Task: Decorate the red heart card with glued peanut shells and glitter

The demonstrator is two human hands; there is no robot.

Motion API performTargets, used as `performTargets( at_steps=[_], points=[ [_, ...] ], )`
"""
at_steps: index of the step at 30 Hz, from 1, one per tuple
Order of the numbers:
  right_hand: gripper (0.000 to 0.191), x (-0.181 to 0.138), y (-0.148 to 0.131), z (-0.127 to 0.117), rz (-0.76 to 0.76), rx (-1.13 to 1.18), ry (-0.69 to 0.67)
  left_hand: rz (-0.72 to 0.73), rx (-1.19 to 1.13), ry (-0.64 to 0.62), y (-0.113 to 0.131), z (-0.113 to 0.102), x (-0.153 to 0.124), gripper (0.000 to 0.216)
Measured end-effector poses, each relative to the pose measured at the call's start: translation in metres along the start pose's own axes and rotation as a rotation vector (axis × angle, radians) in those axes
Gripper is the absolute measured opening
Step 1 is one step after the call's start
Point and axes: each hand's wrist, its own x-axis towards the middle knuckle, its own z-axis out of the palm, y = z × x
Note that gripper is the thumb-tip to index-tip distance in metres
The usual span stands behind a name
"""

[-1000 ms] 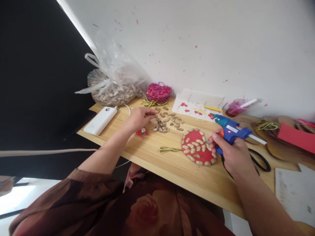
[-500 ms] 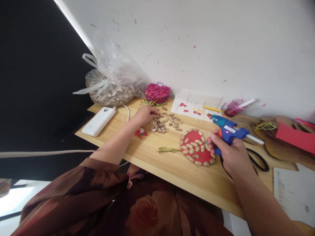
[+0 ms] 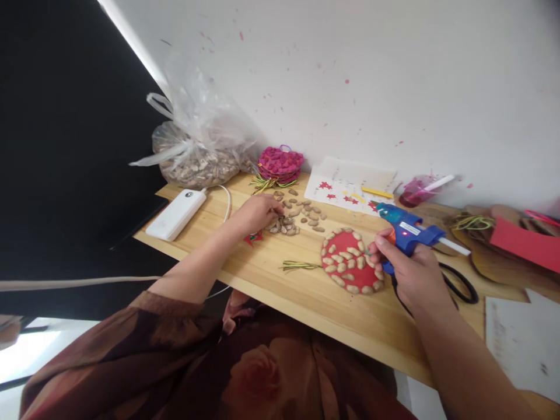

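Note:
My right hand [image 3: 415, 274] is wrapped round the handle of a blue glue gun [image 3: 405, 224], with a white glue stick [image 3: 455, 246] poking from its back and its nozzle angled up to the left. Just left of that hand lies a red round piece [image 3: 357, 277] with peanut shells stuck along its rim and in rows across it; a yellow-green tassel [image 3: 300, 266] sticks out at its left. My left hand [image 3: 259, 213] reaches into the loose peanut shells [image 3: 285, 226], fingers curled together. Whatever its fingertips may pinch is hidden.
A plastic bag of peanut shells [image 3: 199, 166] stands at the back left, near a white power bank [image 3: 175, 216]. Pink decorated pieces [image 3: 280, 163] lean by the wall. Paper with red stars [image 3: 336, 181], a pink cup [image 3: 413, 192] and red card [image 3: 525, 244] lie rightward.
My left hand has shifted slightly toward me, over the darker shells, and its fingers have drawn in more. My right hand and the glue gun have hardly moved.

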Motion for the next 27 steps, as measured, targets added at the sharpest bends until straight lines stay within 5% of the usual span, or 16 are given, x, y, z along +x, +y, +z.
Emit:
performTargets(
  at_steps=[9,16,20,27],
  points=[
    [0.034,0.001,0.003,-0.003,-0.01,-0.005,-0.002,-0.295,-0.103,-0.039,-0.003,-0.006,0.003,0.017],
    [0.033,0.0,-0.001,-0.001,-0.025,-0.004,0.007,-0.285,0.062,0.053,-0.005,-0.022,-0.002,0.021],
    [0.032,0.0,-0.001,-0.001,-0.031,0.003,-0.007,-0.224,0.031,-0.019,-0.008,-0.032,-0.019,0.023],
    [0.032,0.001,0.0,-0.001,-0.023,-0.002,-0.014,-0.149,0.08,-0.04,-0.007,-0.02,-0.027,0.024]
  ],
)
